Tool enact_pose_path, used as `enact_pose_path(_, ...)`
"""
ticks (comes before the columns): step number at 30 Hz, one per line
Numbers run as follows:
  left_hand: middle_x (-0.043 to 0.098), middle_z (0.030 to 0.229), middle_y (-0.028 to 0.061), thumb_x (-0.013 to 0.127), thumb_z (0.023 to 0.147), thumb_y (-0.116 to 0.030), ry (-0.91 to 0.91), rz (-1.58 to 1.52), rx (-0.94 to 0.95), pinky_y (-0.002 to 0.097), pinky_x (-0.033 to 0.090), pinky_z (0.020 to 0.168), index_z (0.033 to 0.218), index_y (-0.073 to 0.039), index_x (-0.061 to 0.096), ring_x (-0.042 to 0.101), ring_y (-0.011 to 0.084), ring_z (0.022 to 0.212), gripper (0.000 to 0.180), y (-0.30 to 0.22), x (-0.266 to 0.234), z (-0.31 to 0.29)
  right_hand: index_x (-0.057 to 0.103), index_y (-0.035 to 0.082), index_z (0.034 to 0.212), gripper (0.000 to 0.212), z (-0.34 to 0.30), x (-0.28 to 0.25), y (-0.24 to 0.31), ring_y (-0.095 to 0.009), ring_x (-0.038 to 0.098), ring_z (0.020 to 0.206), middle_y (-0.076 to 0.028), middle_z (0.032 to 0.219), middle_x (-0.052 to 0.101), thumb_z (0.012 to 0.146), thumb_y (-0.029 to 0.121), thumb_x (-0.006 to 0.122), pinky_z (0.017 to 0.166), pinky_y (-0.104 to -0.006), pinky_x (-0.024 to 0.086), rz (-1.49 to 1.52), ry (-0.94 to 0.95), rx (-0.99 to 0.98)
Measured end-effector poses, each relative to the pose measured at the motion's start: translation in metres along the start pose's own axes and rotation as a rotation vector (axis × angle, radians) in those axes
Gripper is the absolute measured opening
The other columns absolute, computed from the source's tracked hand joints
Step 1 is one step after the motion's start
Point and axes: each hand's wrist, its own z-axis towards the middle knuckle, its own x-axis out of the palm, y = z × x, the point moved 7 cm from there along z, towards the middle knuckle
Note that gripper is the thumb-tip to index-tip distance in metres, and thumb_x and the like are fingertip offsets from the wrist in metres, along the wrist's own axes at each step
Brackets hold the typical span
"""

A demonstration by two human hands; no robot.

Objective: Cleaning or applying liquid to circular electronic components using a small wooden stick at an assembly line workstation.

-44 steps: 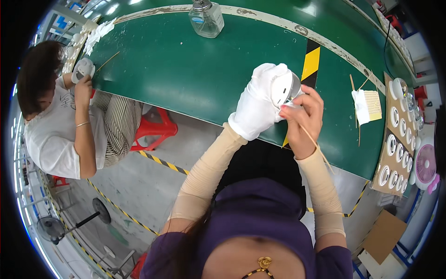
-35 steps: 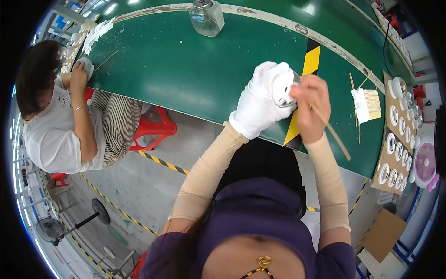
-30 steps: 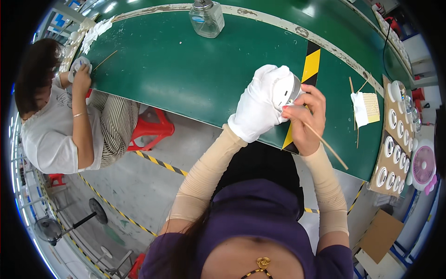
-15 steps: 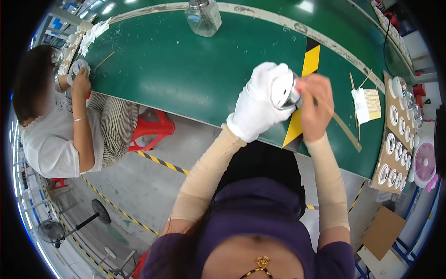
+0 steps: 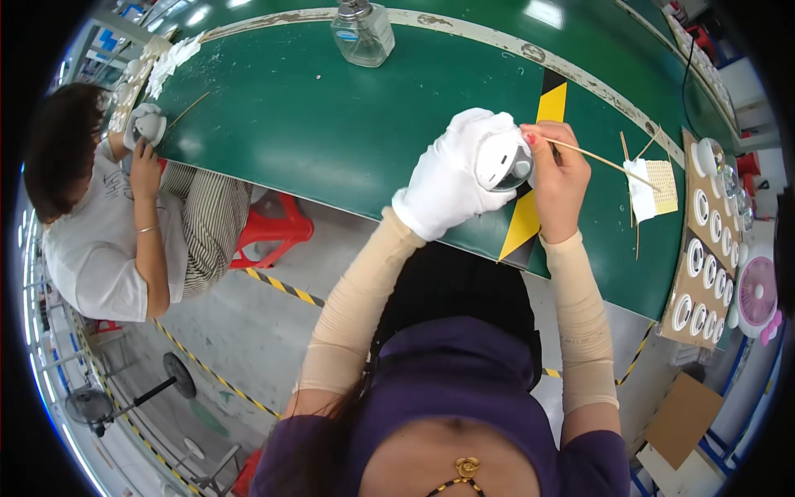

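Observation:
My left hand (image 5: 447,186), in a white glove, is closed around a white round housing with a dark, glossy dome (image 5: 502,162) and holds it up over the table's near edge. My bare right hand (image 5: 561,178) is just right of the housing and pinches a thin wooden stick (image 5: 611,161) between thumb and fingers. One end of the stick is by the housing's upper right edge; whether it touches cannot be made out. Its other end points right, over a yellow perforated pad (image 5: 663,184) with a white cloth (image 5: 641,189) on it.
The green table (image 5: 273,116) has a yellow-and-black tape strip (image 5: 551,106) across it. A glass bottle (image 5: 364,37) stands at the back. At right, a cardboard tray (image 5: 689,277) bears several white rings and domes. A co-worker (image 5: 108,215) sits at left, holding a similar white housing (image 5: 146,124).
The stick in my right hand has swung up from pointing toward the table's near right edge to pointing right, over the pad. My left hand has shifted slightly left with the housing.

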Motion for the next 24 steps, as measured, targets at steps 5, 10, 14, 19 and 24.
enact_pose_path(5,0.051,0.126,0.0116,0.086,0.061,-0.017,0.302,-0.142,0.044,0.0357,0.042,0.101,0.128,-0.007,0.048,0.050,0.0277,0.118,0.079,0.004,-0.003,0.014,0.064,-0.003,0.096,0.009,-0.010,-0.007,-0.022,-0.010,0.055,0.087,-0.005,0.095,0.062,0.090,0.003,0.061,0.077,-0.0205,0.042,0.176,0.065,0.177)
enact_pose_path(10,0.051,0.128,0.0100,0.087,0.060,-0.017,0.362,-0.123,0.058,0.0321,0.041,0.102,0.131,-0.007,0.046,0.051,0.0224,0.118,0.082,0.005,-0.004,0.014,0.062,-0.003,0.101,0.013,-0.026,-0.012,-0.019,-0.011,0.055,0.093,-0.007,0.101,0.062,0.089,0.001,0.062,0.081,-0.0223,0.044,0.333,0.044,0.174)
enact_pose_path(14,0.048,0.132,0.0084,0.086,0.064,-0.018,0.291,-0.267,-0.077,0.0315,0.040,0.103,0.136,-0.006,0.041,0.049,0.0195,0.120,0.085,0.009,0.000,0.004,0.061,-0.002,0.105,0.018,-0.037,-0.012,0.001,-0.017,0.056,0.107,-0.010,0.114,0.059,0.087,-0.002,0.063,0.093,-0.0300,0.046,0.216,0.100,0.036)
enact_pose_path(19,0.044,0.136,0.0083,0.086,0.065,-0.015,0.164,-0.347,-0.065,0.0316,0.038,0.104,0.139,-0.006,0.037,0.046,0.0188,0.123,0.089,0.010,0.001,-0.004,0.062,0.000,0.101,0.019,-0.046,-0.013,0.020,-0.021,0.059,0.104,-0.010,0.112,0.062,0.083,-0.003,0.066,0.091,-0.0322,0.048,-0.211,0.064,-0.236)
enact_pose_path(24,0.044,0.136,0.0085,0.086,0.065,-0.014,0.167,-0.374,-0.120,0.0315,0.038,0.104,0.139,-0.007,0.036,0.046,0.0183,0.123,0.089,0.011,0.003,-0.006,0.060,-0.002,0.091,0.012,-0.044,-0.014,0.017,-0.017,0.063,0.090,-0.014,0.102,0.064,0.082,-0.010,0.063,0.078,-0.0268,0.053,0.417,-0.096,-0.032)
